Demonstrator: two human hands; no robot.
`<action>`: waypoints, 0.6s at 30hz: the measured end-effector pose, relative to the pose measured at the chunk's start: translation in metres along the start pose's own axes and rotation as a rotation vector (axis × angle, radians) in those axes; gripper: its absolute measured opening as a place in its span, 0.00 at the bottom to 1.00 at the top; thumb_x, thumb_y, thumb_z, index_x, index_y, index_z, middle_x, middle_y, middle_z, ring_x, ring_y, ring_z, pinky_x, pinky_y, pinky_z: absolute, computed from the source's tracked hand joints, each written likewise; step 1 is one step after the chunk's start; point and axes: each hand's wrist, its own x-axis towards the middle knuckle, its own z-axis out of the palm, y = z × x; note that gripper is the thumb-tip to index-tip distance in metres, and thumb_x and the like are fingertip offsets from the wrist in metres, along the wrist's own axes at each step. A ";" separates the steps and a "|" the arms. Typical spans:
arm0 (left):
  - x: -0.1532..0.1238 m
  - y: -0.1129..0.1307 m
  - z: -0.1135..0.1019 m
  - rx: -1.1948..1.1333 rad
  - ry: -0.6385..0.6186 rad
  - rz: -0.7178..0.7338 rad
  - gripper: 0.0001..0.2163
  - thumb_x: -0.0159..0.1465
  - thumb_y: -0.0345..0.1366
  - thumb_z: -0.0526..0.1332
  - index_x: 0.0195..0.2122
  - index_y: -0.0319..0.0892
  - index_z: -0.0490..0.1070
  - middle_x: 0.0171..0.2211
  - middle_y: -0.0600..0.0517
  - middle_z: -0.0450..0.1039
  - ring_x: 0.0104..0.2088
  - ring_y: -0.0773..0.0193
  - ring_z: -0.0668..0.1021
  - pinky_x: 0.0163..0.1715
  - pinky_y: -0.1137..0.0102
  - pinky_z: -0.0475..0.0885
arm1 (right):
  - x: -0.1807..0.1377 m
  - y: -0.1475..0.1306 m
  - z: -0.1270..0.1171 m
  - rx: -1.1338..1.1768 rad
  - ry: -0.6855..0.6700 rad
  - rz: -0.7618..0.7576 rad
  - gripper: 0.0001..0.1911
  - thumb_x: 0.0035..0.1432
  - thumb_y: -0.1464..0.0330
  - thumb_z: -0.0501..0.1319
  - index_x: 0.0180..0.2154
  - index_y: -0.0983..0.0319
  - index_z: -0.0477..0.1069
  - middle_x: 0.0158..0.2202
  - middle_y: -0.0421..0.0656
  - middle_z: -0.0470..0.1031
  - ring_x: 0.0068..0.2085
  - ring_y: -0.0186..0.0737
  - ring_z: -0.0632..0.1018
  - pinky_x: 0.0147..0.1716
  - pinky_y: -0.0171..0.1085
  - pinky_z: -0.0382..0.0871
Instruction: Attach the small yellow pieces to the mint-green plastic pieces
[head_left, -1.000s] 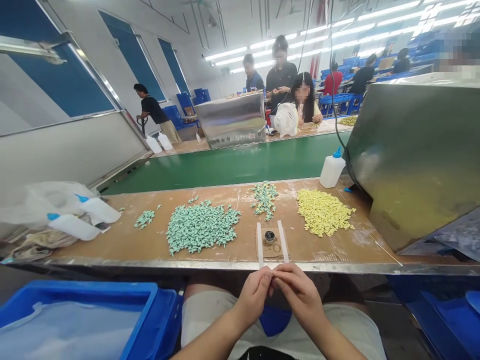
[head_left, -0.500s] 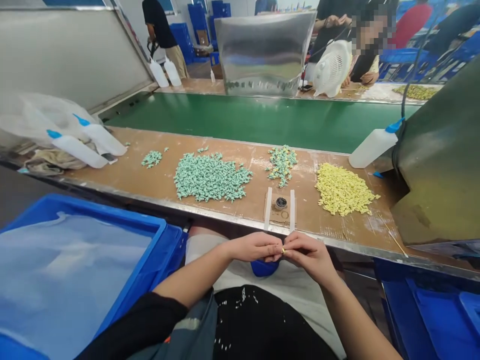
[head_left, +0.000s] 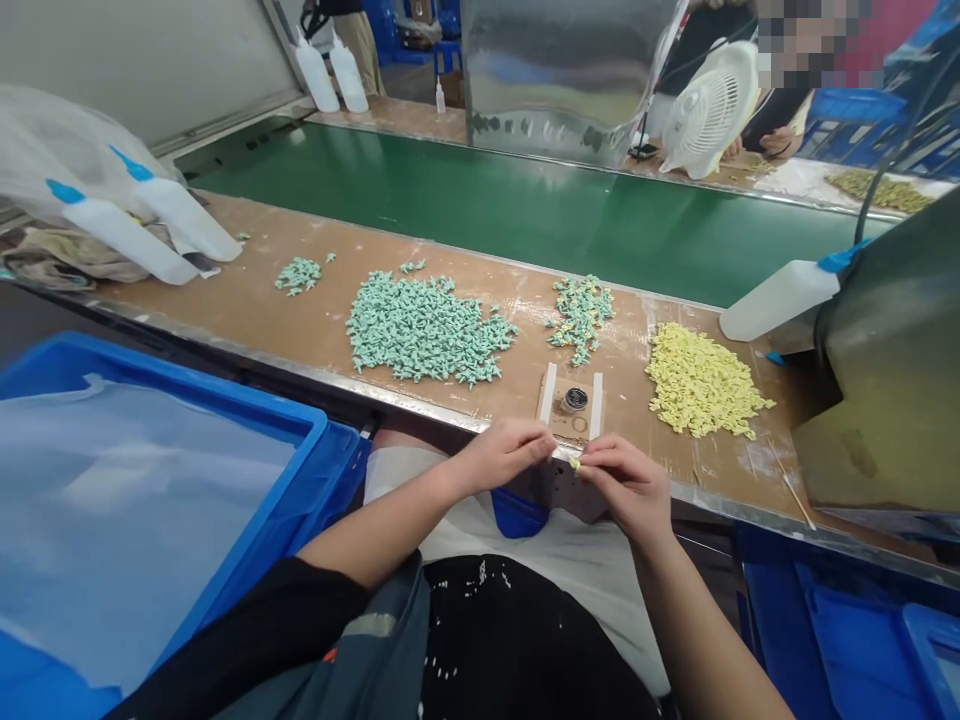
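Observation:
My left hand (head_left: 504, 452) and my right hand (head_left: 626, 482) are close together at the front edge of the brown worktable (head_left: 255, 310). The right hand's fingers pinch a tiny yellow piece (head_left: 575, 463). The left hand's fingers are curled shut next to it, and what they hold is hidden. Just beyond the hands lies a small cardboard jig (head_left: 570, 410) with two white strips and a small round dark tin (head_left: 575, 399). Farther back on the table lie a large heap of teal pieces (head_left: 425, 327), a small mixed teal and yellow heap (head_left: 580, 311) and a heap of yellow pieces (head_left: 700, 381).
A blue crate lined with clear plastic (head_left: 142, 500) stands at my left. White squeeze bottles (head_left: 150, 225) lie at the table's left end; another bottle (head_left: 780, 298) lies at the right by a metal housing (head_left: 892, 370). A green conveyor belt (head_left: 525, 215) runs behind. Other people sit across it, near a white fan (head_left: 709, 105).
The view has tilted down and leftward. My hands, held together over my lap, have risen to the table's front edge by the jig and parted slightly; the yellow piece now shows.

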 end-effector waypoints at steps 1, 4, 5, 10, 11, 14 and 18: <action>0.002 -0.001 -0.006 0.165 0.107 -0.006 0.24 0.76 0.54 0.50 0.38 0.40 0.75 0.34 0.50 0.75 0.36 0.63 0.76 0.39 0.69 0.68 | 0.005 0.002 -0.003 -0.066 0.032 -0.011 0.08 0.62 0.60 0.71 0.33 0.56 0.84 0.31 0.44 0.80 0.33 0.41 0.80 0.30 0.39 0.76; 0.010 -0.008 -0.027 0.630 0.334 -0.095 0.13 0.75 0.42 0.56 0.51 0.41 0.76 0.46 0.46 0.76 0.44 0.60 0.78 0.42 0.68 0.68 | 0.021 0.010 -0.011 -0.277 0.094 -0.024 0.08 0.64 0.61 0.69 0.33 0.56 0.84 0.33 0.45 0.81 0.34 0.42 0.80 0.30 0.39 0.75; 0.013 -0.011 -0.033 0.743 0.352 -0.139 0.12 0.75 0.39 0.57 0.54 0.42 0.75 0.49 0.45 0.75 0.46 0.59 0.78 0.41 0.68 0.69 | 0.026 0.012 -0.013 -0.334 0.098 -0.028 0.09 0.64 0.61 0.69 0.34 0.56 0.84 0.34 0.45 0.81 0.33 0.41 0.79 0.30 0.39 0.75; 0.030 -0.016 -0.051 1.020 0.237 -0.319 0.10 0.74 0.34 0.56 0.47 0.39 0.77 0.47 0.41 0.74 0.46 0.53 0.78 0.36 0.65 0.68 | 0.043 0.023 -0.018 -0.484 0.047 -0.096 0.10 0.67 0.60 0.66 0.36 0.57 0.83 0.35 0.45 0.81 0.33 0.41 0.79 0.32 0.40 0.75; 0.032 -0.016 -0.052 1.031 0.220 -0.332 0.11 0.75 0.34 0.54 0.46 0.39 0.77 0.46 0.41 0.74 0.45 0.53 0.78 0.36 0.65 0.68 | 0.045 0.025 -0.019 -0.499 0.034 -0.105 0.10 0.67 0.61 0.65 0.36 0.57 0.83 0.35 0.45 0.81 0.34 0.42 0.80 0.33 0.40 0.76; 0.037 -0.017 -0.054 1.032 0.208 -0.323 0.12 0.75 0.32 0.53 0.46 0.38 0.77 0.44 0.41 0.75 0.43 0.54 0.79 0.36 0.65 0.68 | 0.050 0.028 -0.020 -0.546 -0.016 -0.109 0.11 0.69 0.60 0.64 0.37 0.56 0.83 0.37 0.45 0.82 0.37 0.44 0.81 0.35 0.41 0.76; 0.041 -0.015 -0.056 1.020 0.181 -0.308 0.12 0.74 0.30 0.53 0.47 0.37 0.76 0.43 0.40 0.76 0.43 0.52 0.80 0.38 0.64 0.70 | 0.055 0.031 -0.022 -0.596 -0.088 -0.107 0.11 0.70 0.61 0.63 0.37 0.56 0.83 0.39 0.45 0.82 0.39 0.44 0.82 0.36 0.41 0.74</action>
